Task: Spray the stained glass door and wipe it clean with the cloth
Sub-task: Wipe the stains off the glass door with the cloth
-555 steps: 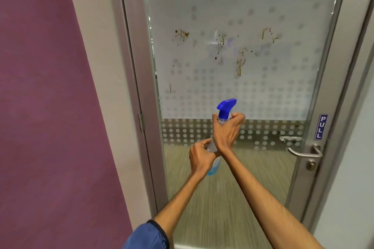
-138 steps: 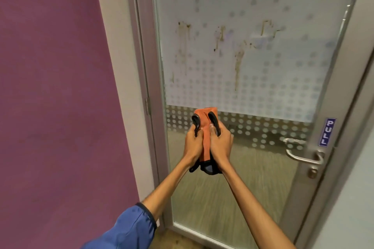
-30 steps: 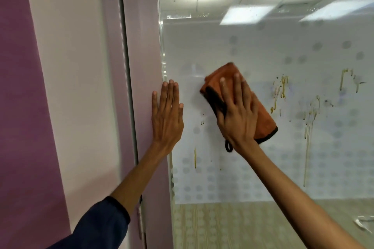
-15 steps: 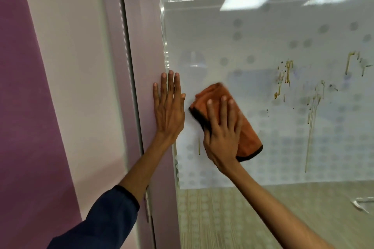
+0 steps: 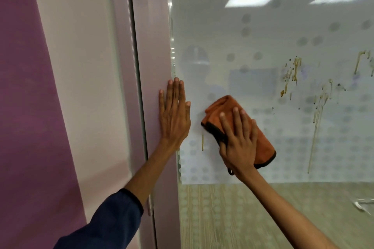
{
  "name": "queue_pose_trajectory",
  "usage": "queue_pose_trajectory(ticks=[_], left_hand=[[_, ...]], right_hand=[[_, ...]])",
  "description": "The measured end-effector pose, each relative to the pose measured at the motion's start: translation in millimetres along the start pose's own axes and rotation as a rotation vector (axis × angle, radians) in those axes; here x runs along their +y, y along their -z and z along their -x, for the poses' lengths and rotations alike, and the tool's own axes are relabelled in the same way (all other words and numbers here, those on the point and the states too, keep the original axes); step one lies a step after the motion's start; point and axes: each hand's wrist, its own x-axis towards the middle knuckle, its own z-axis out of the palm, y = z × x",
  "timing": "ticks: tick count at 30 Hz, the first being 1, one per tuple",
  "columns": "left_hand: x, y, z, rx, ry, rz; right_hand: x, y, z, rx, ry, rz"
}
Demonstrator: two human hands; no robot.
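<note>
The frosted, dotted glass door (image 5: 253, 50) fills the right of the view. My right hand (image 5: 239, 139) presses a folded orange cloth (image 5: 263, 143) flat against the glass with straight fingers. My left hand (image 5: 174, 115) lies flat on the door's metal frame (image 5: 151, 46), fingertips reaching the glass edge. A short brown drip (image 5: 202, 142) runs just left of the cloth. Brown stains and long runs (image 5: 317, 111) mark the glass further right. No spray bottle is in sight.
A purple wall (image 5: 24, 107) and a pale door jamb (image 5: 81, 66) stand to the left. Part of the door handle (image 5: 364, 205) shows at the right edge. Wood-look flooring shows through the clear lower glass.
My right hand has slid the cloth down the glass and slightly left over the last second. The left hand has stayed flat on the frame.
</note>
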Motion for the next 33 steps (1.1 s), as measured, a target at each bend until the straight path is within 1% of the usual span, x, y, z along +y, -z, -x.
queue_pose_trajectory(ticks=[2,3,5,8,9,10,11,13,14,15,16,18,19,20,21,24,25,27,29,30,31,33], left_hand=[[0,0,5,-0.008,0.0,0.006],[1,0,5,-0.007,0.005,0.01],[4,1,4,-0.017,0.021,0.018],[-1,2,16,-0.047,0.014,0.018],[-4,1,23,-0.063,-0.004,0.023],[-8,1,30,-0.075,-0.026,0.024],[-11,0,35,-0.081,-0.042,0.022],[-13,-3,42,-0.074,-0.042,0.025],[-13,-3,43,-0.064,-0.037,0.027],[-12,-3,43,-0.057,-0.034,0.026],[-12,-3,43,-0.055,-0.039,0.024],[-14,-2,42,-0.06,-0.058,0.018],[-14,-2,43,-0.062,-0.062,0.014],[-14,-2,44,-0.059,-0.059,0.008],[-13,-4,46,-0.055,-0.048,-0.001],[-6,-7,50,-0.032,0.009,-0.02],[-3,-7,50,-0.029,0.018,-0.015],[2,-9,55,-0.043,-0.019,0.009],[9,-13,65,-0.071,-0.08,0.026],[12,-14,70,-0.086,-0.091,0.023],[14,-16,74,-0.099,-0.088,0.019],[17,-18,80,-0.114,-0.054,0.002]], right_hand=[[-17,2,-12,0.034,-0.161,-0.038],[-27,2,-10,0.038,-0.188,-0.051],[-39,-6,15,-0.006,-0.099,-0.069],[-17,-11,61,-0.089,0.149,-0.03],[-4,-10,64,-0.109,0.193,-0.024],[6,-8,60,-0.114,0.183,-0.042],[8,-4,50,-0.094,0.096,-0.072],[-11,-1,34,-0.035,-0.129,-0.11],[-26,-2,36,-0.013,-0.166,-0.119],[-38,-6,45,-0.03,-0.124,-0.128],[-42,-11,63,-0.079,-0.03,-0.128],[-23,-16,97,-0.169,0.142,-0.121],[-6,-14,104,-0.186,0.18,-0.1],[10,-10,103,-0.183,0.177,-0.072],[21,-5,92,-0.168,0.117,-0.057],[15,6,35,-0.036,-0.209,-0.098],[6,7,26,-0.021,-0.219,-0.123],[-4,-4,43,-0.064,-0.067,-0.147],[8,-8,84,-0.17,0.08,-0.123],[22,-4,96,-0.208,0.1,-0.1],[37,-1,97,-0.205,0.092,-0.076],[51,8,70,-0.137,-0.02,-0.064]])
